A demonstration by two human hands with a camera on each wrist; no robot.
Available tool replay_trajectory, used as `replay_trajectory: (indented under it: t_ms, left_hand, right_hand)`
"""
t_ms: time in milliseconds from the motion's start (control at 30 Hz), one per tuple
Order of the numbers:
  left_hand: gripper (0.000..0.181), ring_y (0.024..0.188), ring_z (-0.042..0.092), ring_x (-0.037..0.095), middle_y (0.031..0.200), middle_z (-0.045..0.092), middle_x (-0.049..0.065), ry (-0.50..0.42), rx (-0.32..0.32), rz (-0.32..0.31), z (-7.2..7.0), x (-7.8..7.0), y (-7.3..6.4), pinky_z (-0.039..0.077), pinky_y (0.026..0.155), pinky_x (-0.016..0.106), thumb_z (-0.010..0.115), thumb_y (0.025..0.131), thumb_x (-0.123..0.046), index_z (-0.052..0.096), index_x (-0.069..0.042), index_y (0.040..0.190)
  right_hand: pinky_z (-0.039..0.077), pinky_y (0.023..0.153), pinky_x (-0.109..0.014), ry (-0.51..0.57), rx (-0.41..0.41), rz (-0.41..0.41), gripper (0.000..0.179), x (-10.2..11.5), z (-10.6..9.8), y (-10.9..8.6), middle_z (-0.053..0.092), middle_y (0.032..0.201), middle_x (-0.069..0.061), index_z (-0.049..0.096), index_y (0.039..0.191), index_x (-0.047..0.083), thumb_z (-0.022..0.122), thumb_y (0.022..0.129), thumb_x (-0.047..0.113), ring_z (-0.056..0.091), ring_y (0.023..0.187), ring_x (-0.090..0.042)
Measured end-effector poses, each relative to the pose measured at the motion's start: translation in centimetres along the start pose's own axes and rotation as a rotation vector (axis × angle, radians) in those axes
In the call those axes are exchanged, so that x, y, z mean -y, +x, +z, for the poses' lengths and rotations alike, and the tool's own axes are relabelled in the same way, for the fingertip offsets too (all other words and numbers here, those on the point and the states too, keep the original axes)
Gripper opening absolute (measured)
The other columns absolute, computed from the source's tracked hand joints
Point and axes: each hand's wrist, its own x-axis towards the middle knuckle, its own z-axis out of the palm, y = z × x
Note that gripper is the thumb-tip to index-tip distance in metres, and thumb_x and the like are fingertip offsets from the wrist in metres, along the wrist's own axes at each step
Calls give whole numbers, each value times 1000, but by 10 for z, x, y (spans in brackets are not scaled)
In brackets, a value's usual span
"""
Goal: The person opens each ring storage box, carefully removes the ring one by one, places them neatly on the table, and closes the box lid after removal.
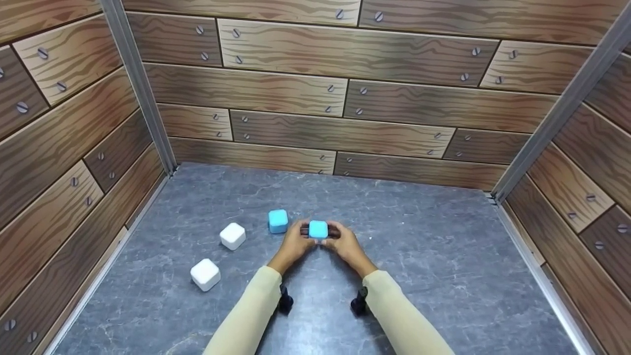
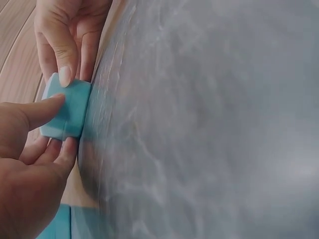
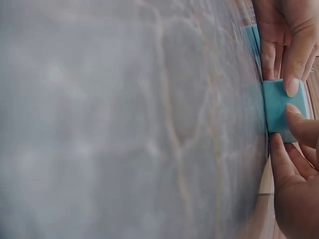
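Note:
Between both hands is a light-blue cube (image 1: pixel 318 230) with rounded edges, close against the grey surface. The left hand (image 1: pixel 295 242) grips it from the left, with the thumb on its near face and the fingers at its side. From the other side the right hand (image 1: pixel 348 244) grips the same cube in a matching way. In the left wrist view both thumbs lie on the near face of the blue cube (image 2: pixel 72 109). A second blue cube (image 1: pixel 278 221) stands just left of the left hand, apart from the held one.
Two white cubes, a farther one (image 1: pixel 232 236) and a nearer one (image 1: pixel 205 274), lie to the left on the grey marbled surface (image 1: pixel 434 276). Wood-pattern walls (image 1: pixel 296 93) with metal corner posts (image 1: pixel 143 88) enclose the back and sides. Dark wrist mounts (image 1: pixel 285 301) hang below the sleeves.

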Motion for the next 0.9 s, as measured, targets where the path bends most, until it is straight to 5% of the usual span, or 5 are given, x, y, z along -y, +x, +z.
replay_trajectory:
  t_ms: [700, 900]
  left_hand:
    - [54, 125, 57, 37, 134, 56, 23, 22, 26, -17, -20, 3, -32, 53, 100, 43, 70, 88, 5, 49, 5, 138]
    - [56, 122, 58, 36, 133, 56, 23, 34, 13, -34, -30, 3, -44, 52, 100, 44, 71, 87, 5, 49, 5, 139]
  right_hand:
    - [55, 95, -38, 37, 43, -39, 55, 8, 19, -24, 65, 129, -21, 56, 138, 2, 76, 87, 3, 61, 122, -34]
    - [58, 90, -38, 81, 64, -83, 56, 10, 33, -28, 64, 124, -28, 53, 136, -8, 74, 84, -7, 62, 117, -40]
